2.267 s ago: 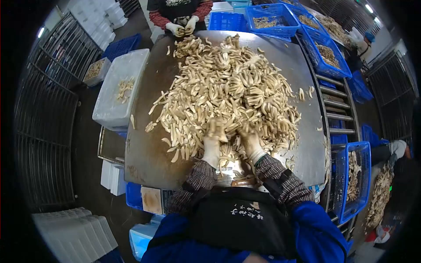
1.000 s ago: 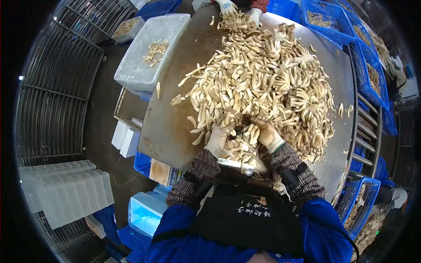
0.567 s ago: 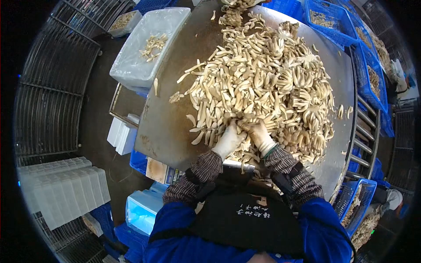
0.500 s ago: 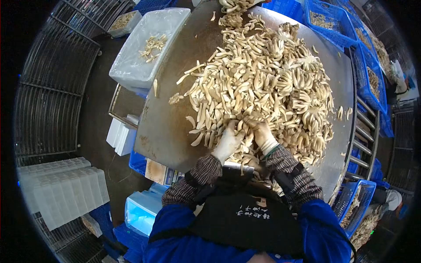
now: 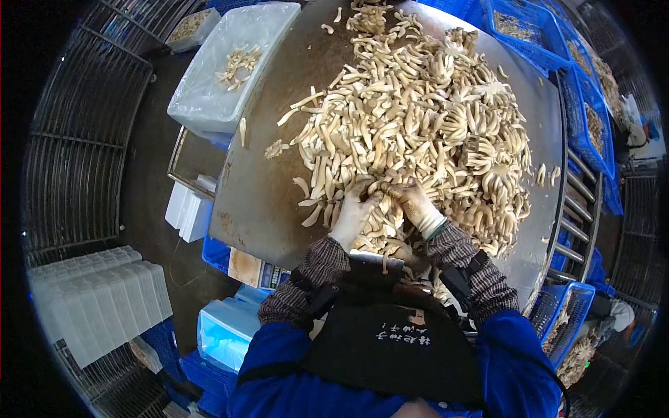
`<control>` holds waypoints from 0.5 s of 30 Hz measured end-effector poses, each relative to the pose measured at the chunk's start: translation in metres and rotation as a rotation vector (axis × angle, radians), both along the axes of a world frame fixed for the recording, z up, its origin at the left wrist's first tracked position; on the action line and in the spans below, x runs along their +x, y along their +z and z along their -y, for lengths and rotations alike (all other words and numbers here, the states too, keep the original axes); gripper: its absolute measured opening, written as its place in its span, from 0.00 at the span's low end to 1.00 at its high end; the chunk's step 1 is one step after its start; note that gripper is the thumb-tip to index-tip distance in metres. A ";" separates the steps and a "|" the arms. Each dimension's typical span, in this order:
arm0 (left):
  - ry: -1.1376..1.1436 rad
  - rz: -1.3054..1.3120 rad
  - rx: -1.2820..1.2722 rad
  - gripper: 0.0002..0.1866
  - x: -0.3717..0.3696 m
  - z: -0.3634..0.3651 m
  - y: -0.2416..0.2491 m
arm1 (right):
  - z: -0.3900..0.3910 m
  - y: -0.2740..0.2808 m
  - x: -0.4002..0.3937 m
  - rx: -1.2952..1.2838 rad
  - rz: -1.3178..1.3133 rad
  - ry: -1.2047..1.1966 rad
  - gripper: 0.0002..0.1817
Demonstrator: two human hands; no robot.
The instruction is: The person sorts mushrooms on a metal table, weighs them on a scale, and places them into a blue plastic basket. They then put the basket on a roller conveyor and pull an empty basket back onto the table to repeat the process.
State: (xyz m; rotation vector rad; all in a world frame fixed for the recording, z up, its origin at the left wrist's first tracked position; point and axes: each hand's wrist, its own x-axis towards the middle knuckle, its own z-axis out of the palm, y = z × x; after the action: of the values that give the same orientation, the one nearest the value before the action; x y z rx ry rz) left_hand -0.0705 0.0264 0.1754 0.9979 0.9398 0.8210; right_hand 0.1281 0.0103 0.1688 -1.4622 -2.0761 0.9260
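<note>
A large heap of pale mushrooms (image 5: 418,132) is spread over a metal table (image 5: 258,202). At the near edge of the heap my left hand (image 5: 354,214), in a white glove, has its fingers curled among the mushrooms. Right beside it, my right hand (image 5: 417,206), in a stained glove, has its fingers bent inward toward the left hand. Both hands are closed around mushrooms, and their fingertips are partly hidden. Loose mushrooms and a metal edge lie just below the hands.
A lined white bin (image 5: 209,76) with some mushrooms stands at the left. Blue crates (image 5: 526,31) and metal rollers (image 5: 578,188) border the right side. Stacked white containers (image 5: 104,299) and a light-blue bin (image 5: 226,334) are at lower left. Another person's arm (image 5: 617,317) shows at lower right.
My left hand has shifted slightly left and my right hand slightly up, both still at the heap's near edge. The whole view has moved a little.
</note>
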 end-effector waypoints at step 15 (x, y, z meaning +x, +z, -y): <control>0.930 0.082 -0.073 0.13 -0.133 0.034 0.016 | -0.020 0.068 -0.017 0.212 -0.152 -0.704 0.40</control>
State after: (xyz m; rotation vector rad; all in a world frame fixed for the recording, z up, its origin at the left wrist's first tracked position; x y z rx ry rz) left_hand -0.2037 -0.0080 0.1917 0.4164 1.3657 1.5639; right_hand 0.1112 0.0298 0.2373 -1.7531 -1.3348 0.4943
